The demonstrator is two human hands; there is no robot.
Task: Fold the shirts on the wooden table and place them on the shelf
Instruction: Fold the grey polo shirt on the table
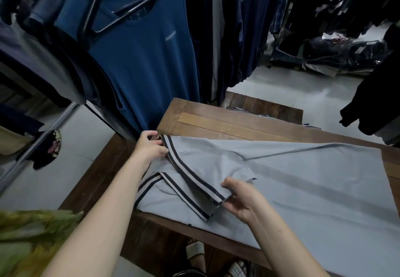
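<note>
While the grey shirt (303,179) lies flat along the wooden table (227,123), we pinch its striped sleeve cuff (194,177) at both ends, left hand (151,147) at the table's far corner, right hand (240,198) nearer us, ready to fold it inward across the body.

The shirt (303,175) is pale grey-blue, its collar (190,175) beige with 2 navy stripes. The table (227,121) is brown wood. A hanging tee (147,60) is teal blue. A sleeve (28,233) is mottled green-yellow. The floor (82,147) is pale grey.
</note>
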